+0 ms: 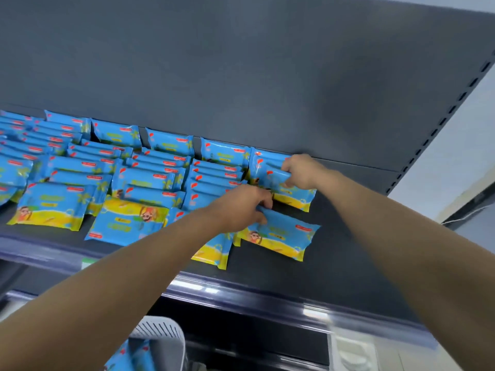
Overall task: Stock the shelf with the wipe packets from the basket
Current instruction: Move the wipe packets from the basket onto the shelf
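Hands: left (241, 207) grips front packet (284, 236), right (301, 170) rear packet (273, 174); basket (160, 329) (blurred) cut off.

We see rows of wipe packets (150, 178) running front to back on the shelf (342, 253), up to the back panel (241, 76). At the rows' right end, our right hand (300, 170) grips a rear packet (288, 195). Just before it, our left hand (241, 207) holds a front packet (281, 236). The basket (160, 333) sits below the shelf, with packets in it.
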Demonstrator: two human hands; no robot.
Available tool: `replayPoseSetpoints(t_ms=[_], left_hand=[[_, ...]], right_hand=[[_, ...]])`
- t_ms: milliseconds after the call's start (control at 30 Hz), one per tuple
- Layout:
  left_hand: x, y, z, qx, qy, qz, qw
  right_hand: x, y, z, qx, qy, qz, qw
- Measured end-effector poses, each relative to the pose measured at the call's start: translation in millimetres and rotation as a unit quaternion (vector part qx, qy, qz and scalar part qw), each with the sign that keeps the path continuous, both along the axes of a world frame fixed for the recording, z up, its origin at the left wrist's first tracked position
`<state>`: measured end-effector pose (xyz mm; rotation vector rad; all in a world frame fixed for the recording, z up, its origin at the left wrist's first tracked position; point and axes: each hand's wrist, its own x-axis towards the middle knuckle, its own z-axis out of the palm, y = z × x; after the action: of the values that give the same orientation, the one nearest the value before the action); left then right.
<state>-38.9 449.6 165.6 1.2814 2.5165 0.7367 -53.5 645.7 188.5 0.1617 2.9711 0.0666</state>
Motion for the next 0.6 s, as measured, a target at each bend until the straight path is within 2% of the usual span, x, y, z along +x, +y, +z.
replayPoseSetpoints(t_ms=[167, 300, 433, 600], left_hand=[[-20, 14, -3, -0.052, 0.056, 0.008, 0.997], [-37, 34, -4, -0.078, 0.11, 0.024, 0.991], [-55, 54, -5, -0.129, 0.188, 0.032, 0.973], [-69, 68, -11, -0.18, 0.305, 0.055, 0.934]], right_hand=[[-17, 7, -2, -0.071, 0.033, -0.035, 0.996], [-15, 17, 10, -0.129, 0.119, -0.066, 0.982], [0, 17, 21, -0.116, 0.179, -0.086, 0.973], [27, 12, 25, -0.093, 0.214, -0.086, 0.969]])
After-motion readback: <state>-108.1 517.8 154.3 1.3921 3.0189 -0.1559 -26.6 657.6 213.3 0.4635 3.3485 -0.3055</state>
